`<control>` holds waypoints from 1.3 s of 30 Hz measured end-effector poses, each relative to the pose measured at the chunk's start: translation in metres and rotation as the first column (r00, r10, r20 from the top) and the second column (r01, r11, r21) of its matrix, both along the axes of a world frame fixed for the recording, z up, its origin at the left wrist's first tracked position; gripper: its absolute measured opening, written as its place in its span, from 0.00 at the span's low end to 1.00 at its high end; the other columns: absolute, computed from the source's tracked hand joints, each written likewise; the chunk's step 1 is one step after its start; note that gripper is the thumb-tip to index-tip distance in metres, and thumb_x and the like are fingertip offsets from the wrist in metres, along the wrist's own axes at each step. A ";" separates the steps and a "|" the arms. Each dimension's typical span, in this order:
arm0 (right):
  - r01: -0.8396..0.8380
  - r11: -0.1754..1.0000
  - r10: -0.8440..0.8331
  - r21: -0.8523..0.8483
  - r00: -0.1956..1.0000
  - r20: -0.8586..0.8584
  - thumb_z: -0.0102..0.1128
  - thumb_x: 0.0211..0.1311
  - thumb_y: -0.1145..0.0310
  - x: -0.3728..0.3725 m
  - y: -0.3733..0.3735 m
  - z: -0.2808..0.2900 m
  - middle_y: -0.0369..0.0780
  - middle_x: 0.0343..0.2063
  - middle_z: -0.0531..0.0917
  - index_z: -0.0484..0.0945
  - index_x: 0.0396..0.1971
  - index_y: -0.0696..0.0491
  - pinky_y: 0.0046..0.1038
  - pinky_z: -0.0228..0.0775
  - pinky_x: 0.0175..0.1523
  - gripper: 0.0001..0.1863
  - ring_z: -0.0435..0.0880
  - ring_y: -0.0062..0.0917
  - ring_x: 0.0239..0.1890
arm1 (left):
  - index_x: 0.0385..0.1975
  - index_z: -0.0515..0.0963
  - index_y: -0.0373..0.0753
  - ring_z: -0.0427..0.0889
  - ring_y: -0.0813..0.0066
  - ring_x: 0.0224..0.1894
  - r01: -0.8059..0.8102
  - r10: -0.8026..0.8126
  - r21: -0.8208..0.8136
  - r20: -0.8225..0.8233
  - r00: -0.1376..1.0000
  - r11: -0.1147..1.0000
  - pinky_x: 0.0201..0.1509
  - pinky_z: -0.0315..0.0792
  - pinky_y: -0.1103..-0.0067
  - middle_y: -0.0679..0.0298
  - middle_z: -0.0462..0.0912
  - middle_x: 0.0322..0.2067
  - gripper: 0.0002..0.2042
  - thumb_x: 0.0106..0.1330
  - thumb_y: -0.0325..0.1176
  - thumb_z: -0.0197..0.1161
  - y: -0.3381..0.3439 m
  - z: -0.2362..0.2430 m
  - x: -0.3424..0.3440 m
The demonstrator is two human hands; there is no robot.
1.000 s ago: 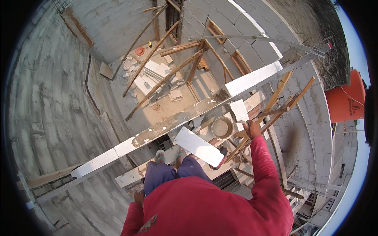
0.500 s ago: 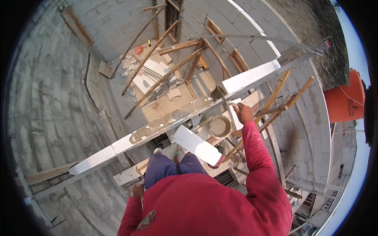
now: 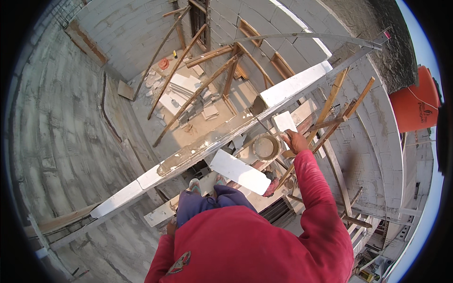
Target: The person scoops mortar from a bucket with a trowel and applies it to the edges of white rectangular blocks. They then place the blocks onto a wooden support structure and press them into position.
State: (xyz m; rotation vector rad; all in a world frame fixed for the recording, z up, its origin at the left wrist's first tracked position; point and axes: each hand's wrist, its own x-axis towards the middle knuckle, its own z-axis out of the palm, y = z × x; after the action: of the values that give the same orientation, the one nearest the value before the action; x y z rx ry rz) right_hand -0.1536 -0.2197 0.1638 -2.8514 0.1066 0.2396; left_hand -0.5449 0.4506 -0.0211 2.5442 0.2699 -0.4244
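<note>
Grey block walls are curving around an unfinished room far below, and up on the wall top the right hand [image 3: 296,140] is closing its fingers round a trowel handle, the thin blade [image 3: 264,126] running up-left toward the mortar bed. Just beside that hand, a round mortar bucket [image 3: 265,147] is sitting on the plank, with a small white block [image 3: 284,121] touching the hand's upper side. Lower down, a long white block [image 3: 239,171] is lying across the plank [image 3: 158,216] in front of the feet. Open drop is lying left of the wall course [image 3: 198,150]; wooden props are crowding the right. Compared with a second ago, the hand is sitting higher and closer to the bucket, and the long block is looking nearer the knees. As for the left hand [image 3: 171,229], only a sliver is peeking out beside the red shirt, so I cannot tell whether it is gripping anything. An orange tank [image 3: 414,107] is being cut by the rim.
</note>
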 end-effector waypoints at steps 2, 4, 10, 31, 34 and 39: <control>-0.014 0.997 0.005 -0.069 0.992 -0.123 0.59 0.72 0.43 0.021 0.000 -0.005 0.54 0.42 0.88 0.84 0.50 0.52 0.48 0.79 0.52 0.26 0.87 0.53 0.47 | 0.48 0.84 0.31 0.88 0.57 0.37 -0.231 0.193 -0.316 -0.148 0.970 0.920 0.45 0.80 0.66 0.50 0.90 0.38 0.17 0.68 0.39 0.65 0.004 0.001 0.011; -0.061 0.993 0.039 -0.104 0.977 -0.208 0.57 0.72 0.40 0.053 0.005 -0.015 0.52 0.45 0.88 0.83 0.57 0.47 0.48 0.80 0.55 0.28 0.87 0.50 0.49 | 0.48 0.84 0.32 0.87 0.60 0.35 -0.464 0.347 -0.391 -0.334 0.876 0.795 0.43 0.79 0.67 0.52 0.89 0.36 0.18 0.67 0.40 0.66 0.002 0.016 0.029; 0.134 0.963 -0.055 0.232 0.946 -0.320 0.66 0.71 0.45 0.065 -0.051 -0.001 0.43 0.21 0.86 0.88 0.42 0.60 0.32 0.75 0.25 0.27 0.81 0.23 0.17 | 0.53 0.84 0.38 0.81 0.77 0.32 -0.618 0.433 -0.272 -0.512 0.742 0.738 0.36 0.74 0.76 0.65 0.87 0.37 0.15 0.73 0.38 0.62 -0.008 0.072 0.053; 0.824 0.500 -0.629 0.265 0.556 -0.543 0.67 0.64 0.53 -0.107 -0.046 -0.408 0.57 0.43 0.88 0.84 0.46 0.64 0.43 0.78 0.54 0.26 0.88 0.50 0.48 | 0.52 0.82 0.34 0.81 0.77 0.35 -0.130 -0.004 -0.183 -0.594 0.805 0.974 0.39 0.74 0.75 0.66 0.86 0.36 0.13 0.75 0.34 0.60 -0.102 0.056 0.220; 0.799 0.388 -0.810 0.459 0.533 -0.244 0.67 0.66 0.63 -0.108 -0.035 -0.443 0.50 0.37 0.89 0.82 0.50 0.66 0.35 0.78 0.49 0.21 0.89 0.35 0.40 | 0.53 0.82 0.34 0.77 0.82 0.31 0.023 -0.187 -0.298 -0.534 0.825 0.954 0.35 0.71 0.79 0.68 0.85 0.36 0.14 0.76 0.37 0.60 -0.139 -0.017 0.236; 0.575 -0.202 -0.787 0.793 0.387 -0.481 0.58 0.79 0.57 -0.209 0.018 -0.498 0.45 0.47 0.87 0.69 0.67 0.62 0.31 0.81 0.52 0.28 0.87 0.26 0.45 | 0.52 0.83 0.36 0.74 0.85 0.29 -0.247 -0.030 -0.265 -0.736 0.677 0.932 0.33 0.69 0.80 0.70 0.83 0.35 0.16 0.76 0.41 0.63 -0.180 -0.168 0.251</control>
State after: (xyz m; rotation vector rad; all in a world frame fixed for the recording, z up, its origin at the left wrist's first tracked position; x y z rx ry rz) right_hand -0.3629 -0.2019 -0.3339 -1.1846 1.1275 -0.2209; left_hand -0.2942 0.2705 -0.1894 1.8747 0.5810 -1.3244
